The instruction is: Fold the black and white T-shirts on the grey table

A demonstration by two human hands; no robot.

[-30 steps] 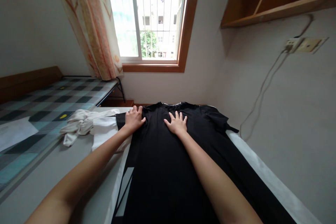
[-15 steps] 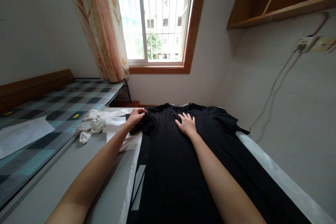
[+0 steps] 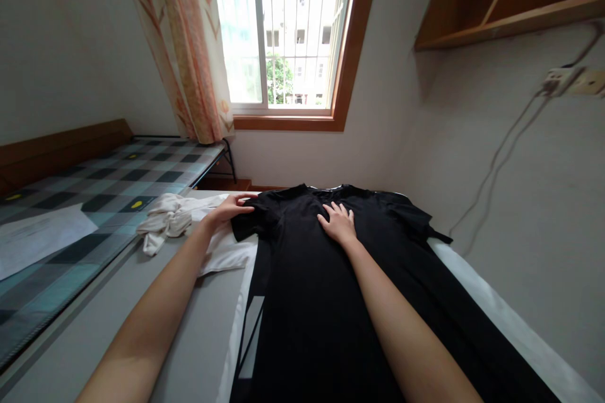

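A black T-shirt (image 3: 312, 289) lies spread out in front of me, its collar toward the window and its short sleeves out to both sides. My left hand (image 3: 231, 209) is at the left sleeve (image 3: 255, 219), with thumb and fingers around the upper edge of the fabric. Flat on the chest below the collar rests my right hand (image 3: 339, 223), fingers spread. White cloth (image 3: 166, 217) lies crumpled to the left, partly hidden behind my left hand and forearm.
Left of the grey-white surface (image 3: 193, 340) is a checkered mattress (image 3: 106, 186) with a paper sheet (image 3: 42, 236). Ahead are a curtain (image 3: 201, 75) and a barred window (image 3: 297, 44). A wooden shelf (image 3: 501, 25) and a socket with cables (image 3: 558, 82) are on the right wall.
My left hand has moved left, and the bunched left sleeve is now drawn out flatter in that direction. The right hand stays flat on the shirt.
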